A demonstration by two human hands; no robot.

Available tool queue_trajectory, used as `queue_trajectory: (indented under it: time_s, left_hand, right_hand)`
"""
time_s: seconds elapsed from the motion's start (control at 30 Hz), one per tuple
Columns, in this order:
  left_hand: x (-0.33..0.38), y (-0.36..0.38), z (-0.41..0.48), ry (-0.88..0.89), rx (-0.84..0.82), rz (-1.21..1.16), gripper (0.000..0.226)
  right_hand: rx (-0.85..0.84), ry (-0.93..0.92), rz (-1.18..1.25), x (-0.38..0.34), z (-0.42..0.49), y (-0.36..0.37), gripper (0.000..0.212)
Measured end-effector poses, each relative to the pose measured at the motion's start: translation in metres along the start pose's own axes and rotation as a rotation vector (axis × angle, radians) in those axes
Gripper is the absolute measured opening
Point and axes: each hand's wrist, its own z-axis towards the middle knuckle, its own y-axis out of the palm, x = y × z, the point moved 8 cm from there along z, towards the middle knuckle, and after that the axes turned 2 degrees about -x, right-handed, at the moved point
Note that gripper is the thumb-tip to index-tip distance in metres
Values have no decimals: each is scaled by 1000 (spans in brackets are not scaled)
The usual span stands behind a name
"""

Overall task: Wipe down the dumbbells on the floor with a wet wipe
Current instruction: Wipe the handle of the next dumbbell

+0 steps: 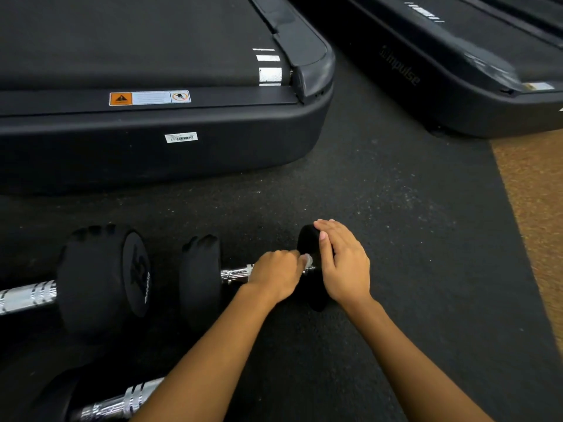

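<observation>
On the floor mat (396, 239), just in front of the near treadmill (152, 153), lies the small dumbbell (201, 278). The left hand (275, 277) clenches a wet wipe (307, 260) round its chrome handle, while the right hand (344, 263) rests flat-fingered on the right head. The step in hand is probably wiping the handle. Next would be the heads, then the larger dumbbell (100, 278) further left along the treadmill. No container shows.

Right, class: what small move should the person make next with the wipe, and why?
Probably slide the wet wipe leftward along the chrome handle. The left-hand grip pinches it at the handle's right end, beside the black head that the right-hand grip rests on, so the bare stretch to the left likely remains to be wiped.
</observation>
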Motion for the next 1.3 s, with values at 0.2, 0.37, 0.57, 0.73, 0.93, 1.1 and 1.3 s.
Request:
queue_trajectory:
  time_s: [0.2, 0.37, 0.57, 0.73, 0.93, 1.1, 1.3]
  left_hand:
    - [-7, -7, -1, -31, 30, 104, 44]
    - [4, -8, -11, 93, 197, 15, 31]
    - [6, -8, -26, 152, 420, -97, 28]
    - [11, -5, -29, 197, 436, -19, 32]
    - [10, -6, -32, 233, 423, 74, 40]
    - [21, -3, -25, 177, 449, 53, 37]
    - [12, -9, -36, 239, 478, 131, 43]
  right_hand:
    - [11, -10, 6, 0, 0, 0, 47]
    - [15, -14, 2, -1, 0, -1, 46]
    - [24, -12, 8, -2, 0, -2, 47]
    - [17, -11, 6, -2, -1, -1, 48]
    - [7, -6, 2, -1, 0, -1, 49]
    - [24, -7, 4, -2, 0, -2, 48]
    - [20, -6, 4, -2, -1, -2, 48]
